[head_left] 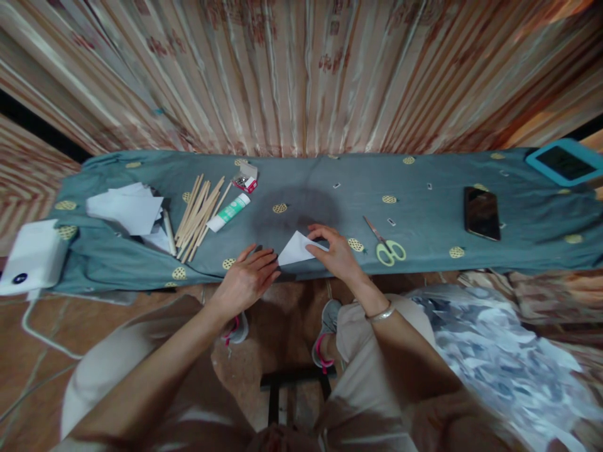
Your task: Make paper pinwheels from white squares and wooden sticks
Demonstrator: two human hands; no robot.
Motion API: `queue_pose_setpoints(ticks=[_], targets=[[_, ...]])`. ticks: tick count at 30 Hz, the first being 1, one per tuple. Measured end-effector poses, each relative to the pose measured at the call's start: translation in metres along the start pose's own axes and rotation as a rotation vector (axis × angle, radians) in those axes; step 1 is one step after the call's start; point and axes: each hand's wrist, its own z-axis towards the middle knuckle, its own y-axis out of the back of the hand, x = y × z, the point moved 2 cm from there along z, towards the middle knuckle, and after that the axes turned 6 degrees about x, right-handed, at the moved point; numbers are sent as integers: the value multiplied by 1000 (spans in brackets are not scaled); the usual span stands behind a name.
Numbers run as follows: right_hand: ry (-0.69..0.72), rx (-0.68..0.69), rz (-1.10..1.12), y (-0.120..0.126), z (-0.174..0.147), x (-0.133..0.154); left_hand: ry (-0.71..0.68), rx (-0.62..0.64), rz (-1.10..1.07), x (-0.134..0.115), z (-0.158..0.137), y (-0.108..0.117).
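Observation:
A white sheet of paper folded into a triangle lies at the front edge of the cloth-covered table. My right hand has thumb and fingers around its right side, pinching the paper. At the left corner, my left hand rests with fingers stretched out, their tips touching or just beside the paper. A pair of scissors with light green handles lies right of my right hand. Left of the paper are a green and white glue stick and several thin wooden sticks.
Stacked white paper pieces lie at the left, near a white device with a cable. A small red box stands open behind the glue. A phone and blue-framed tablet lie right. A plastic bag of scraps sits below.

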Motion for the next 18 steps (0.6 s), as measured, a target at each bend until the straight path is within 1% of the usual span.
queue_pose_setpoints(ticks=[3, 8, 10, 12, 14, 16, 18], targets=[[-25, -10, 106, 0, 2, -2, 99, -25, -181, 2, 2, 4], [14, 21, 205, 2, 4, 6, 481, -164, -658, 10, 9, 9], [43, 19, 215, 4, 4, 13, 560, -224, -863, 14, 14, 8], [73, 17, 212, 7, 3, 21, 615, -256, -1032, 17, 20, 6], [98, 20, 206, 9, 3, 30, 686, -231, -1178, 19, 26, 4], [130, 22, 196, 11, 3, 39, 749, -174, -1313, 19, 31, 4], [159, 23, 172, 13, 2, 46, 780, -118, -1417, 17, 33, 6]])
